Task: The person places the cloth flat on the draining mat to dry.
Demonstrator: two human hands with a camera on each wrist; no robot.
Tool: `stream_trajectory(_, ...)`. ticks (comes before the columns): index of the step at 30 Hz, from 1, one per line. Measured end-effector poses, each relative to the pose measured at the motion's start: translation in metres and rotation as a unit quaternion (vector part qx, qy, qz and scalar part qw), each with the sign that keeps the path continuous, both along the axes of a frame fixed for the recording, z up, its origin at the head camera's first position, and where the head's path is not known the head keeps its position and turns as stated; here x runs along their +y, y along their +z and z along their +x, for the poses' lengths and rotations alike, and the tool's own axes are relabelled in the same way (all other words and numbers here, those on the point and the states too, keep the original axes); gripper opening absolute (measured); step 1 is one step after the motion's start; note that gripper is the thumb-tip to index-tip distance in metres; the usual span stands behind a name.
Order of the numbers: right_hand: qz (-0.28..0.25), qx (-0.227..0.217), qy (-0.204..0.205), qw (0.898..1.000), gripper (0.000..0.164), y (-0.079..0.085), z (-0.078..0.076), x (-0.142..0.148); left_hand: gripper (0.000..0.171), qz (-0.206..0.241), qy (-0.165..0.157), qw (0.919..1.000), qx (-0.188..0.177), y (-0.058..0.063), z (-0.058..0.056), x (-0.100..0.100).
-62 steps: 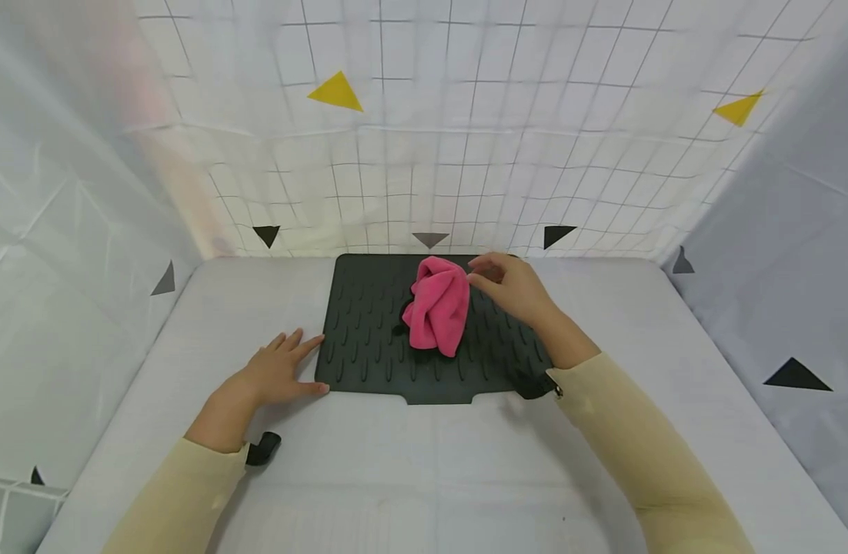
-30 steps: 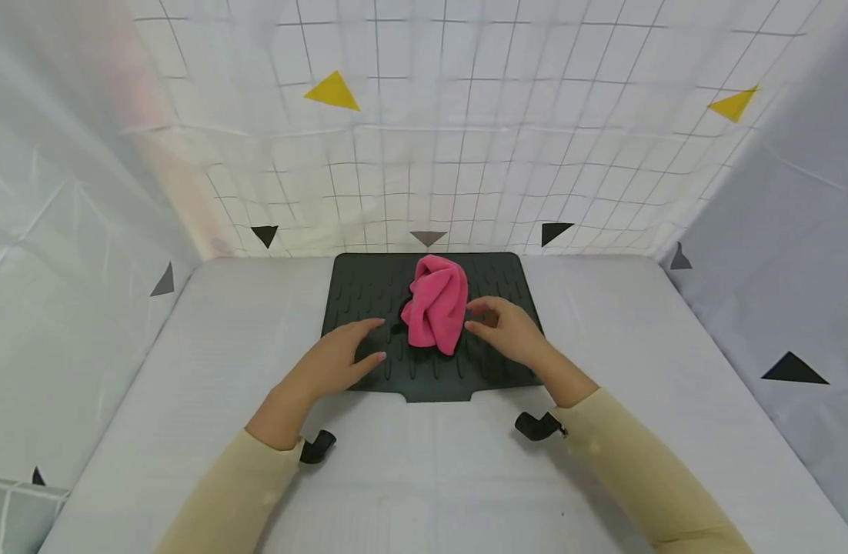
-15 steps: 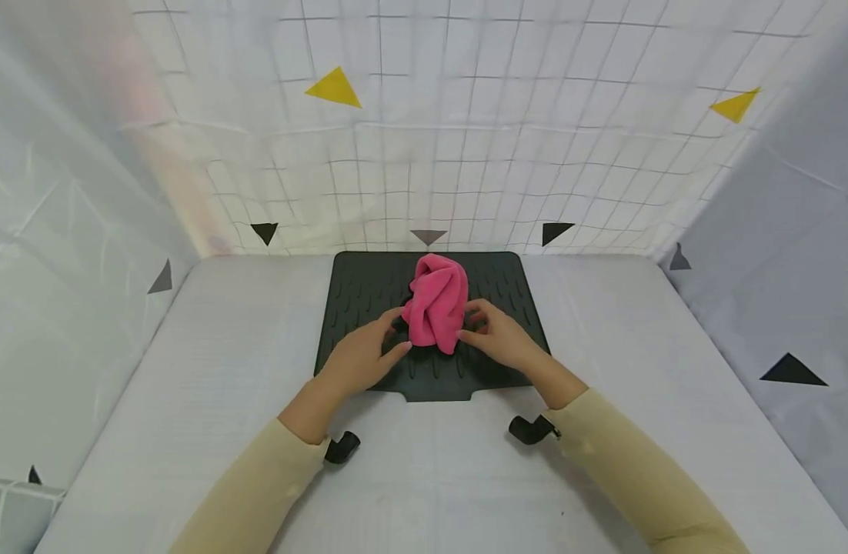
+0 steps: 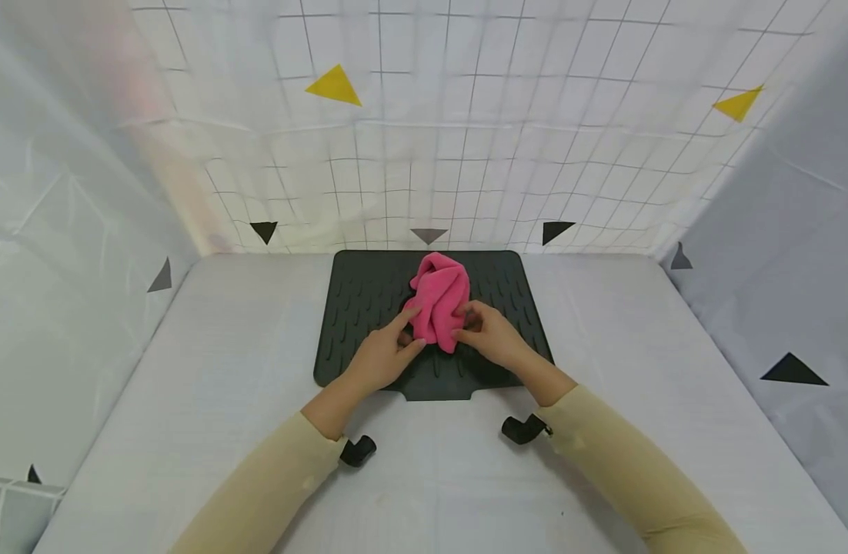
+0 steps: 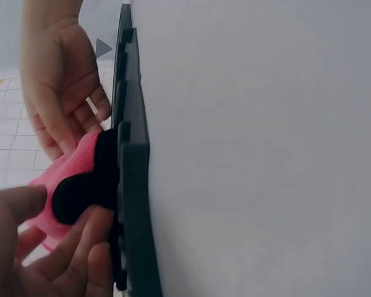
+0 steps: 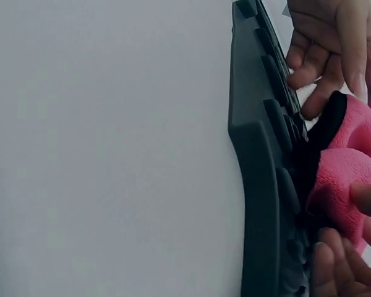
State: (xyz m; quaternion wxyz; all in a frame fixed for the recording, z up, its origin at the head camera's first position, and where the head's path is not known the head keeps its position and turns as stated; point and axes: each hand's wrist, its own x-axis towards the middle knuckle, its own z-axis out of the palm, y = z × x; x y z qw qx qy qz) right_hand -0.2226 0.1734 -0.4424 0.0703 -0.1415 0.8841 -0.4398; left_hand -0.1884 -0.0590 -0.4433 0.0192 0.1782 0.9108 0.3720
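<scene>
A crumpled pink cloth point(image 4: 438, 292) lies on a dark ribbed mat point(image 4: 355, 308). Black material point(image 5: 80, 195) shows along its underside in both wrist views; I cannot tell whether it belongs to the cloth. My left hand point(image 4: 378, 358) grips the cloth's near left side, thumb on the pink, fingers low against the black part. At its right side my right hand point(image 4: 493, 335) pinches the cloth, with the thumb point(image 6: 366, 199) on the pink fabric and other fingers low by the mat. The black part is mostly hidden in the head view.
The mat lies on a white-covered table point(image 4: 431, 477), its far edge close to a white gridded backdrop point(image 4: 424, 154). White sheets point(image 4: 763, 269) stand at both sides. Each wrist carries a small black camera point(image 4: 358, 452).
My left hand has moved from the mat's left edge to the cloth. The right hand has come down along the cloth's right side and closed on it. The cloth's folds have shifted slightly.
</scene>
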Motion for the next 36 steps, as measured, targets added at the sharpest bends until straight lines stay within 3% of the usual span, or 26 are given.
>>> stream_trajectory(7, -0.040, 0.037, -0.025, 0.998, 0.025, 0.004, 0.002, -0.004, 0.045, 0.064, 0.087, 0.9941, 0.003, 0.001, -0.003, 0.009)
stream_trajectory(12, -0.072, 0.064, -0.026, 0.995, 0.026, 0.034, 0.019, -0.007, 0.036, 0.130, 0.135, 0.9821, 0.017, 0.006, -0.006, 0.010)
stream_trajectory(17, -0.087, 0.076, -0.028, 0.993, 0.026, 0.057, 0.023, 0.004, 0.029, 0.179, 0.149, 0.9721, 0.030, 0.013, -0.009, -0.005)
stream_trajectory(24, -0.101, 0.056, -0.023, 0.993, 0.026, 0.071, 0.008, 0.039, 0.028, 0.236, 0.146, 0.9604, 0.020, 0.031, -0.014, -0.036)
stream_trajectory(30, -0.017, 0.049, -0.021, 0.998, 0.022, 0.065, -0.003, 0.065, 0.030, 0.225, 0.147, 0.9629, 0.018, 0.036, -0.017, -0.061)
stream_trajectory(36, 0.081, 0.013, 0.034, 0.996, 0.021, 0.045, 0.000, 0.066, 0.028, 0.109, 0.131, 0.9845, -0.041, 0.025, -0.019, -0.071)
